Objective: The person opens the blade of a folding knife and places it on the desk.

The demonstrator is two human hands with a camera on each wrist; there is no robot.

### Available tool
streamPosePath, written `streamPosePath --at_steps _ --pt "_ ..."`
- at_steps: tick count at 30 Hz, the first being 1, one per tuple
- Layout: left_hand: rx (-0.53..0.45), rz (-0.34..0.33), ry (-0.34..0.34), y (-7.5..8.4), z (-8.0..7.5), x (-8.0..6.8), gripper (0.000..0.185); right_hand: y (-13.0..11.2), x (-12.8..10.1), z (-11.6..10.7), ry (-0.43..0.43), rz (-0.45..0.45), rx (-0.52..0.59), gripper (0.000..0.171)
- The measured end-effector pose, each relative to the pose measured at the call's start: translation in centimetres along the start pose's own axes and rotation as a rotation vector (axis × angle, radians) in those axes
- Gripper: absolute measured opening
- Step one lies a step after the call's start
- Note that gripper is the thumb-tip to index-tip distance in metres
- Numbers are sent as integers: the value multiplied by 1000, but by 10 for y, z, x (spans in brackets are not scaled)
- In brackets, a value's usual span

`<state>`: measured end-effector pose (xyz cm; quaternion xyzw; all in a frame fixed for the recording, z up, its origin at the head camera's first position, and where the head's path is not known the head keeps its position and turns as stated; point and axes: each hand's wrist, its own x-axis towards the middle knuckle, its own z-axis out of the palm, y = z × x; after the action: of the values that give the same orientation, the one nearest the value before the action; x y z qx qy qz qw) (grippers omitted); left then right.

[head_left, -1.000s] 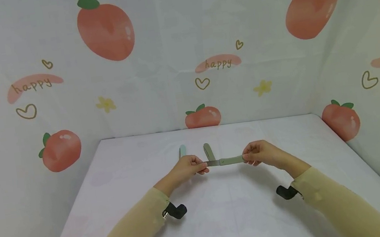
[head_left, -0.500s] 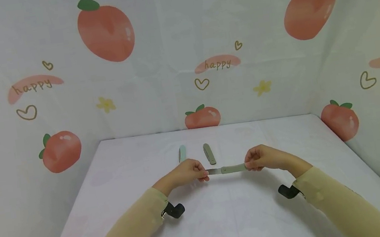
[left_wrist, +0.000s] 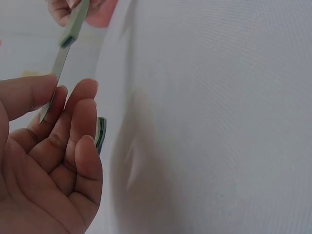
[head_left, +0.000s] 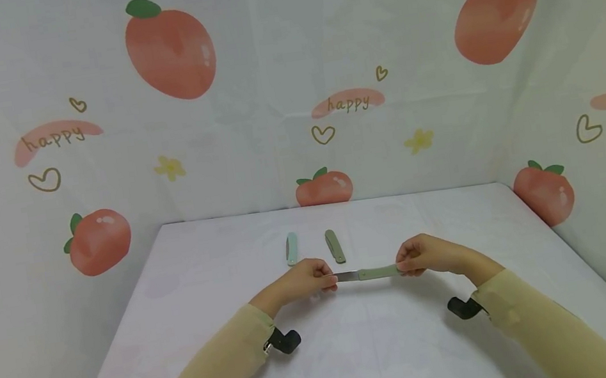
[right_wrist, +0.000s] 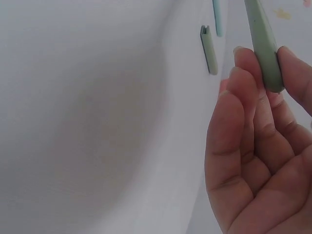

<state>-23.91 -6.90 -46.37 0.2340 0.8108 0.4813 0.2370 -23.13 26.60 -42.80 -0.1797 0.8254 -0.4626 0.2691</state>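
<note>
The white table [head_left: 360, 349] spreads under and beyond both my hands, with the fruit-printed backdrop [head_left: 247, 126] rising behind its far edge. My left hand [head_left: 306, 279] and right hand [head_left: 425, 256] hang just above the tabletop, a short way apart, with an opened folding knife [head_left: 367, 274] stretched level between them. My right hand pinches the sage-green handle [right_wrist: 263, 44] between thumb and fingertips. My left hand pinches the metal blade [left_wrist: 54, 78] near its tip between thumb and forefinger, the other fingers loosely bent. Just beyond my left hand a pale blue folded knife [head_left: 291, 249] lies on the table, and beside it, beyond the gap between my hands, a sage-green folded knife [head_left: 335, 246] lies apart from it.
</note>
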Motion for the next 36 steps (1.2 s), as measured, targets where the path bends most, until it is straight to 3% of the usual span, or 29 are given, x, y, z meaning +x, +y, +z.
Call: streamPosePath --at_steps 12,20,29,36 --pt "48 -34 72 -1 5 7 17 14 -8 -8 -20 0 15 20" --pt "51 -26 149 -3 4 11 17 24 -11 -13 -4 60 -2 20" --pt "34 -6 291 1 3 13 14 33 -11 -17 12 150 -5 19" --pt "60 -27 404 1 3 23 12 29 -16 -15 46 238 -62 14"
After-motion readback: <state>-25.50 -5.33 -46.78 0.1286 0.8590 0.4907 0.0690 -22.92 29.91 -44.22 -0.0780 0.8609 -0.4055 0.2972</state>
